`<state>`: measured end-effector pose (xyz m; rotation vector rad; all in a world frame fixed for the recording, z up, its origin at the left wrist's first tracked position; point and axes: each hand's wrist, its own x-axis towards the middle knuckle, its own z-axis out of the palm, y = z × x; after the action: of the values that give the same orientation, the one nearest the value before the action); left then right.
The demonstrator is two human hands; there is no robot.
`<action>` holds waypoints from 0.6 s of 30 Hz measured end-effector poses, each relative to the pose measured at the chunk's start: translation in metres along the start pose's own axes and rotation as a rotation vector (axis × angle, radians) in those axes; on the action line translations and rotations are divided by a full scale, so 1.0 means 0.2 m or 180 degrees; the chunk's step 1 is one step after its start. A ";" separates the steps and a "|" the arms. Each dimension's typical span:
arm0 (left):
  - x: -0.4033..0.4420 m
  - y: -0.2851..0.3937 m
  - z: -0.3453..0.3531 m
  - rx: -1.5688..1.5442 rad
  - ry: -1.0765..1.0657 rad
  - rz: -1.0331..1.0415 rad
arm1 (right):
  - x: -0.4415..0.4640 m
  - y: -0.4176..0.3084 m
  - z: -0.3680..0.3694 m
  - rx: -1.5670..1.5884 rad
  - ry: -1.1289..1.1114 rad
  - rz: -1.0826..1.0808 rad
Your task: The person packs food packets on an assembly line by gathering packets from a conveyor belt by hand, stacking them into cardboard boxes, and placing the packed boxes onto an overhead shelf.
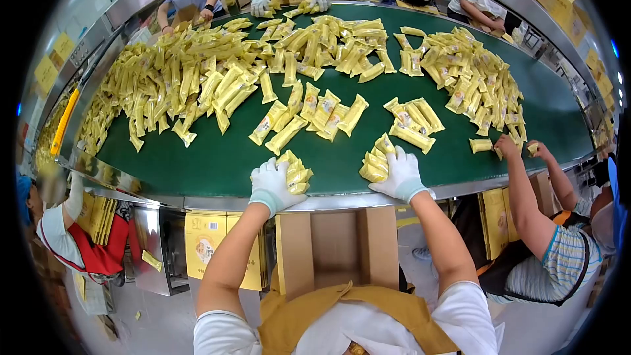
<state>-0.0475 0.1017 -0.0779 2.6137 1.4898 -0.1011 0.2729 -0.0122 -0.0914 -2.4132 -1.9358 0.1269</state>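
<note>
Beyond and to the left of the left fingers, a broad heap of yellow wrapped packets [177, 85] spreads over the green-topped desk [342, 167]. The left forearm reaches forward across the steel rim [335, 202], and the white-gloved left hand [271, 183] turns its palm inward. Its fingers [269, 166] are partly curled, pressed to the left side of a stack of yellow packets [299, 174]. Just ahead of these fingers lies a loose group of packets [315, 113]. Nearer than both hands' fingers, between the forearms, stands an open cardboard box [337, 250]. A second stack of yellow packets [374, 162] sits against the inner side of the white-gloved right hand [401, 177], whose forearm slants inward; its fingers [400, 155] are half bent around that stack. A smaller cluster of packets [413, 133] lies just beyond them, and another heap [483, 85] farther to their right.
</note>
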 end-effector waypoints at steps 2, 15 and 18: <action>0.00 0.01 -0.03 -0.0103 -0.0155 -0.0057 | 0.03 0.00 -0.04 0.0015 -0.0353 0.0129; -0.49 -0.07 -0.23 -0.6643 0.0082 0.0997 | -0.55 -0.44 -0.69 0.0235 -0.0086 -0.2235; -0.54 -0.03 -0.08 -0.5948 -0.0993 0.0819 | -0.62 -0.64 -0.52 -0.0861 -0.1014 -0.2658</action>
<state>-0.1077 0.0145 -0.0485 1.0668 0.4455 0.5722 0.1319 -0.1043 0.0269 -1.5476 -3.0912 0.2305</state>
